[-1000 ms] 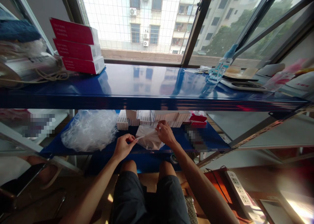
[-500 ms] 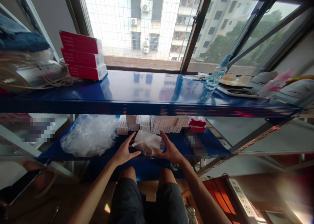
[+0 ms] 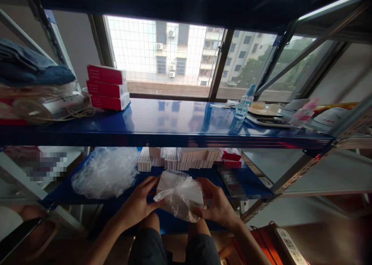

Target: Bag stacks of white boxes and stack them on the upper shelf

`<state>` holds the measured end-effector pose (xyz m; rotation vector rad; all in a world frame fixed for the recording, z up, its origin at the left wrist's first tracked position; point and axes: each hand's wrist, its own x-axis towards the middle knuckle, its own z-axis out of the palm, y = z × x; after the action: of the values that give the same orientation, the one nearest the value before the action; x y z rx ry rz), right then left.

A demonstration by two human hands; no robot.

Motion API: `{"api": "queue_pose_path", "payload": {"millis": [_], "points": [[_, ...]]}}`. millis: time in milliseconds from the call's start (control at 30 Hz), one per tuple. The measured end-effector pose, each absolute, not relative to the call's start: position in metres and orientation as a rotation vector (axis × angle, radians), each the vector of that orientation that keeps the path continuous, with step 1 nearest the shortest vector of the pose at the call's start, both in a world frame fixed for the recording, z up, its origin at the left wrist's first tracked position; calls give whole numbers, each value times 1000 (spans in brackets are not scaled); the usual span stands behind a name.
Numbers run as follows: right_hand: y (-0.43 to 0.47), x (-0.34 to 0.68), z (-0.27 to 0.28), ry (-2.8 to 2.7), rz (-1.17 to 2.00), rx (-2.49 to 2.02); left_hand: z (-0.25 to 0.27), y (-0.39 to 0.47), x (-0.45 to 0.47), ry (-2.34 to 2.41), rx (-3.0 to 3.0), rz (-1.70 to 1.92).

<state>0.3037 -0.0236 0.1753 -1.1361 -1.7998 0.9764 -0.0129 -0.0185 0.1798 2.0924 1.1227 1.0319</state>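
A clear plastic bag (image 3: 186,195) with white box-like contents is held in the air above my knees, just in front of the lower shelf. Its gathered, twisted plastic faces up toward me. My left hand (image 3: 143,200) grips the bag's left side, fingers behind and thumb in front. On the right side my right hand (image 3: 217,206) is closed round it, the thumb low on the front. Parts of the fingers are hidden behind the bag. Rows of small white boxes (image 3: 186,158) stand behind it on the lower shelf (image 3: 212,176).
A heap of clear plastic bags (image 3: 106,174) lies on the lower shelf's left. Red boxes (image 3: 231,156) sit at its back right. The upper blue shelf (image 3: 165,119) holds stacked red boxes (image 3: 106,87), a spray bottle (image 3: 245,102) and a scale (image 3: 269,121). A power strip (image 3: 290,245) is lower right.
Both hands have closed on the bagged boxes, lifted them off the lower shelf and drawn them toward me. The camera view has tilted upward.
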Motion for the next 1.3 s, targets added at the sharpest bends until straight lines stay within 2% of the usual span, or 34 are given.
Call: {"api": "queue_pose_path", "payload": {"millis": [233, 367, 467, 567, 700, 833, 1067, 1300], "points": [[-50, 317, 308, -1624, 719, -935, 319, -33, 8, 939, 2444, 1473], [-22, 319, 374, -1496, 557, -914, 392, 24, 31, 759, 2505, 1624], [21, 320, 416, -1436, 369, -996, 423, 85, 56, 785, 2409, 1725], [72, 323, 447, -1400, 18, -1333, 434, 137, 90, 992, 2435, 1768], [129, 326, 459, -1416, -201, -1606, 436, 176, 140, 1267, 2544, 1260], [167, 326, 445, -1444, -194, -1758, 434, 199, 176, 1216, 2623, 901], [196, 335, 427, -1510, 19, -1853, 416, 229, 192, 1230, 2619, 849], [184, 335, 435, -1574, 9, -1901, 424, 214, 187, 1295, 2609, 786]]}}
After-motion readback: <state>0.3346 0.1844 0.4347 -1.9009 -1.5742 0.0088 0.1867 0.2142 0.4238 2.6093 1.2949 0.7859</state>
